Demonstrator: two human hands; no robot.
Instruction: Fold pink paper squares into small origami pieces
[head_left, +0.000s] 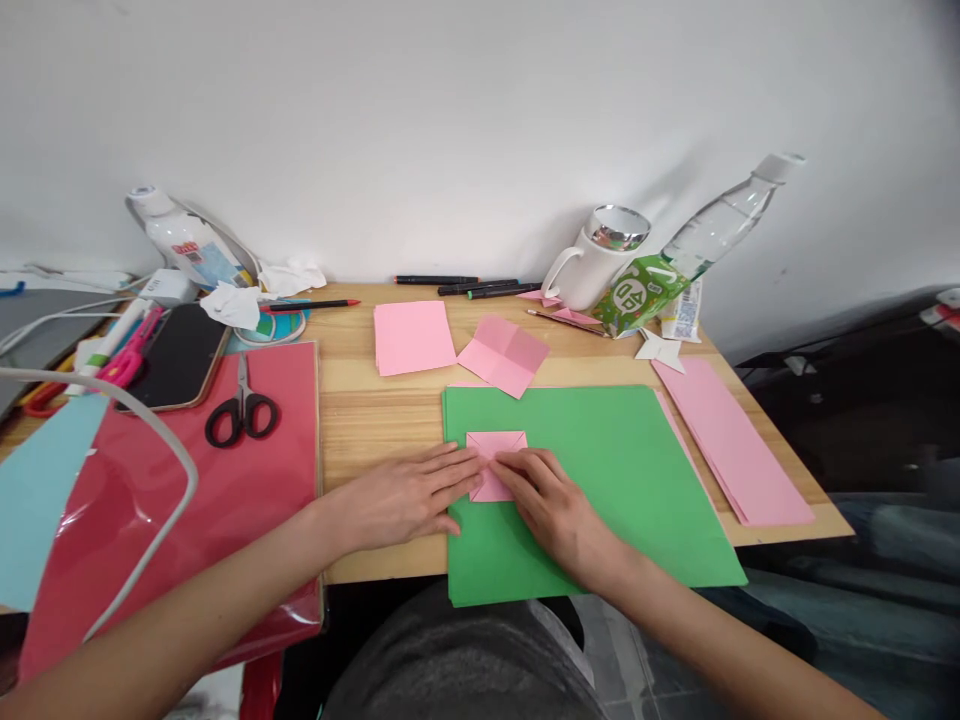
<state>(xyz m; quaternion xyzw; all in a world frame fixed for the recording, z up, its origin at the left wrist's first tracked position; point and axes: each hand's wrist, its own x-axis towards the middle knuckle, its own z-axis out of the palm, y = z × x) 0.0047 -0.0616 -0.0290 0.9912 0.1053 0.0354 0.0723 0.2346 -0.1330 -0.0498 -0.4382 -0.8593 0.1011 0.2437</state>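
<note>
A small pink origami paper (501,440), folded into a square with diagonal lines toward its middle, lies on a stack of green paper (615,470). My left hand (409,497) lies flat, its fingers stretched out over the paper's left side. From the right, my right hand (551,505) has its fingers bent and pinched together at the paper's centre; the fingertips cover part of the folds. Just behind, a creased pink sheet (504,355) sits beside a stack of pink squares (414,338).
Black scissors (241,408) rest on a red plastic-covered folder (277,480) at left, near a phone (176,355) and a white cable. Pens (480,287), a white mug (600,262) and a leaning bottle (724,225) stand along the wall. Pink strips (731,440) lie right.
</note>
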